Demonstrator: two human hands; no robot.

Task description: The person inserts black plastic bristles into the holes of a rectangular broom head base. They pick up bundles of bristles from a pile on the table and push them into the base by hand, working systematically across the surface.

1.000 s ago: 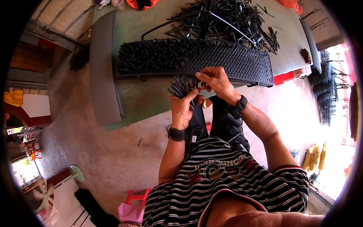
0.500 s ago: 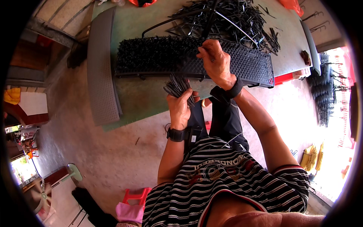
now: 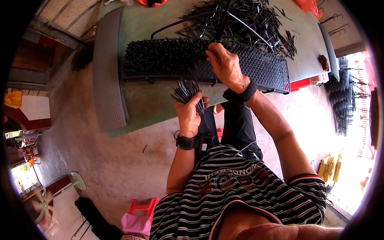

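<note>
A long black perforated panel [image 3: 266, 67] on a wire frame lies across the table. Its left half is thick with upright black bristle tufts [image 3: 160, 58]; its right half shows bare holes. My left hand [image 3: 189, 116], in front of the panel's near edge, is closed round a bundle of black bristle strips [image 3: 185, 92] fanned out at the top. Over the panel, at the border between tufts and bare holes, my right hand [image 3: 226, 68] is pinched with fingertips together. Whatever sits between those fingertips is hidden or too small to make out.
A heap of loose black strips [image 3: 256, 22] lies behind the panel on the green table [image 3: 144, 124]. Grey perforated sheets [image 3: 108, 76] are stacked at the table's left end. A red stool [image 3: 145, 208] with a pink cloth stands on the floor, lower left. Black wire frames [image 3: 342, 100] are stacked at right.
My right hand has shifted slightly left over the panel, still pinched. My left hand stays nearly in place, with the bundle tipped a little to the left.
</note>
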